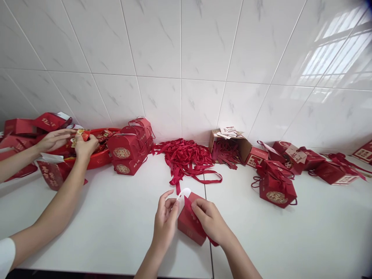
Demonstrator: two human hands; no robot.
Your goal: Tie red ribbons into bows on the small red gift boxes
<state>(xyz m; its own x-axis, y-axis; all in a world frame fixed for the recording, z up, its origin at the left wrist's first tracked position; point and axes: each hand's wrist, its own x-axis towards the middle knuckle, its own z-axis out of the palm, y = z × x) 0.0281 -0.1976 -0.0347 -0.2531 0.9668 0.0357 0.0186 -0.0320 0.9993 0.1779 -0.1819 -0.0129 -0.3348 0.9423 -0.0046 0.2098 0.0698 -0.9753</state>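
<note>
A small red gift box (pixel 190 226) lies on the white counter (pixel 116 224) at the front centre. My right hand (pixel 210 221) is closed on its top edge, pinching the red flap. My left hand (pixel 165 219) is at the box's left side, fingers curled, pinching a white rounded tab (pixel 183 192) that sticks up from the box. A loose red ribbon end (pixel 178 188) hangs just behind the tab.
A pile of red ribbons (pixel 186 157) lies behind, beside an open cardboard box (pixel 229 147). Finished red boxes stand at right (pixel 276 190) and left (pixel 128 149). Another person's hands (pixel 69 143) work at a red tray (pixel 100 157) on the left.
</note>
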